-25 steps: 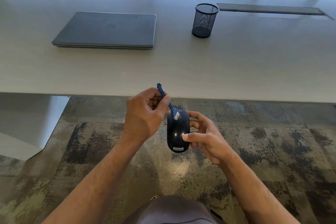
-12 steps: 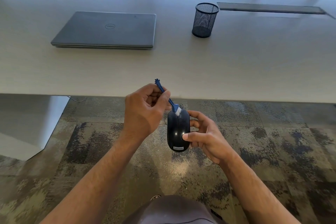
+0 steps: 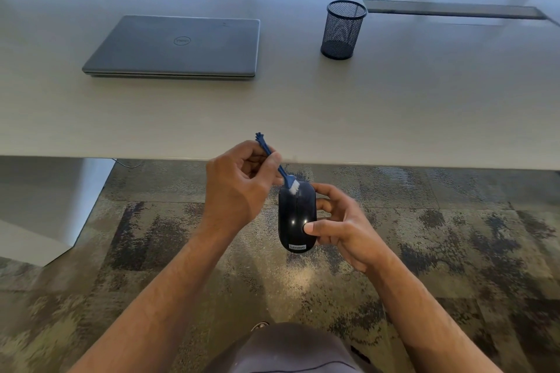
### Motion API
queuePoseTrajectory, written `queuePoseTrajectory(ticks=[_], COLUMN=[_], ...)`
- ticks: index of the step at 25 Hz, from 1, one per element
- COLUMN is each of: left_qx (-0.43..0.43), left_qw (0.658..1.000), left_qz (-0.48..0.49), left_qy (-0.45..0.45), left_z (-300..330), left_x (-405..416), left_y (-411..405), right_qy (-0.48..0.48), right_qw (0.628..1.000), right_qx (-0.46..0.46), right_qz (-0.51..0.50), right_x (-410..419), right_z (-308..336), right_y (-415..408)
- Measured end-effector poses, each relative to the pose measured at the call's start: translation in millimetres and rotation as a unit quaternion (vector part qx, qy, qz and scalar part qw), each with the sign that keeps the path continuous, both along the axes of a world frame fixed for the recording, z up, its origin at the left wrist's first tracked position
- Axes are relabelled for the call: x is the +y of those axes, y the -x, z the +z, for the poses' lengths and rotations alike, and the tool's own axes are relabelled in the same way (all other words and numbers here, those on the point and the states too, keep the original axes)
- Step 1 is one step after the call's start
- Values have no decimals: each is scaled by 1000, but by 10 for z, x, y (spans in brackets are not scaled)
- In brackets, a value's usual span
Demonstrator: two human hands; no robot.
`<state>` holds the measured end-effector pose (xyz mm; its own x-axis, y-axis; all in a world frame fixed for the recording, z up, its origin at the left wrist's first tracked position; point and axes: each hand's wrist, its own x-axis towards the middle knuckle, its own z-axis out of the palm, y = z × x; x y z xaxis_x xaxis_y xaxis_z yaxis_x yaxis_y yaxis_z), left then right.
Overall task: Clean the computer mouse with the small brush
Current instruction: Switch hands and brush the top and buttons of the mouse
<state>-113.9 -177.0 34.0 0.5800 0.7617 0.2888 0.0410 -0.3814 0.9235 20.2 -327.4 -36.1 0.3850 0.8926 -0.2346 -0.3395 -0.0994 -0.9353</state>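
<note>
in the head view, i hold the black computer mouse (image 3: 297, 215) in front of me, above the carpet floor (image 3: 454, 236) and just before the near edge of the table (image 3: 394, 106). on its near end i can read a small label with the word "lenovo". my right hand (image 3: 342, 228) is clamped on the mouse, the thumb lying on its top and the other fingers curled around its right side. my left hand (image 3: 239, 188) pinches the small blue brush (image 3: 277, 165) by the handle, tilted, and the white bristles touch the far end of the mouse near the wheel. on the table lies a closed grey laptop (image 3: 178, 47) with the "dell" logo, seen upside down from my side. to the right of it, well apart, stands a black mesh pen cup (image 3: 342, 29). compared with half a second ago, the bristles sit at almost the same place on the mouse, and my right hand has not changed its grip.
</note>
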Motion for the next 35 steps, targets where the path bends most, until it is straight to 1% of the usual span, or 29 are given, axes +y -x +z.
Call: queuePoseTrajectory(ticks=[2, 7, 10, 14, 17, 20, 23, 26, 31, 35], left_qx=[5, 42, 32, 24, 47, 67, 33, 15, 42, 48], left_qw=[1000, 999, 999, 1000, 999, 997, 999, 1000, 999, 998], left_qz=[-6, 24, 31, 8, 8, 17, 18, 7, 0, -42], left_qy=[4, -11, -14, -19, -25, -25, -1, 5, -1, 22], left_z=[-12, -34, -7, 2, -26, -22, 23, 22, -46, -88], left_x=[-22, 96, 126, 52, 103, 181, 176, 100, 121, 117], left_y=[-30, 52, 61, -48, -40, 24, 13, -51, -30, 62], right_qy=[0, 3, 7, 6, 1, 8, 10, 1, -3, 9], right_qw=[1000, 1000, 1000, 1000, 1000, 1000, 1000, 1000, 1000, 1000], right_qx=[3, 3, 6, 3, 17, 8, -2, -2, 2, 2], right_qz=[5, -5, -6, 3, -6, -8, -4, 7, 10, -1], right_x=[21, 10, 15, 39, 33, 18, 39, 73, 65, 43], right_z=[10, 28, 26, 46, 17, 5, 13, 22, 3, -42], right_y=[18, 14, 16, 38, 25, 12, 20, 31, 9, -6])
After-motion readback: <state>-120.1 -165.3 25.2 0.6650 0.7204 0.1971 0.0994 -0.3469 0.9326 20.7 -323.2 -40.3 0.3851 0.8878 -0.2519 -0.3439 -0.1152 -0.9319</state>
